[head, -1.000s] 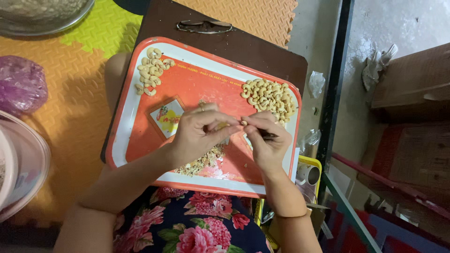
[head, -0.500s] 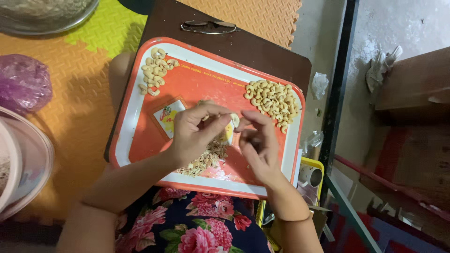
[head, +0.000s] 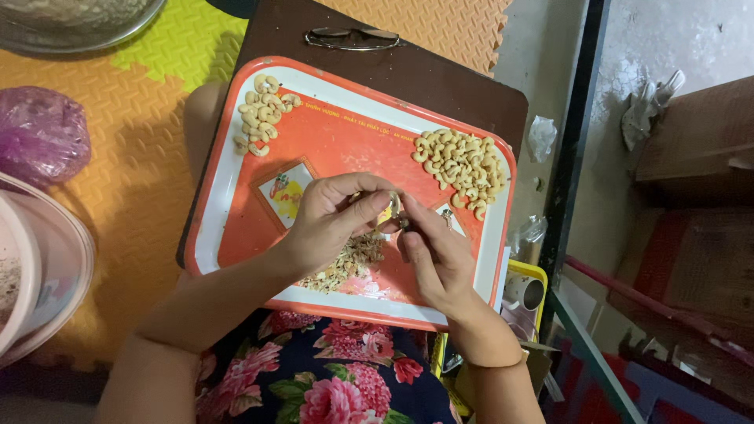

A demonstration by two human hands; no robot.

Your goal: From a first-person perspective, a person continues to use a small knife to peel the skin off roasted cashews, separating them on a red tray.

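Orange tray (head: 236, 196) on lap, cashew piles at top corners.
Left hand (head: 334, 216) pinches one nut (head: 395, 206); right hand (head: 432, 251) grips probably a small blade. Peel over the husk scraps (head: 349, 263).

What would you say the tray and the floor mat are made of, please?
Tray: likely glossy plastic or enamelled metal, with a smooth orange face and a white rim. Mat: probably soft foam, going by its embossed texture and jigsaw-edged orange and green tiles.

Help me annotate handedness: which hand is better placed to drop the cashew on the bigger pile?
Probably the right hand: the bigger cashew pile lies just beyond it on the tray, while the left hand, pinching the nut, would reach across.
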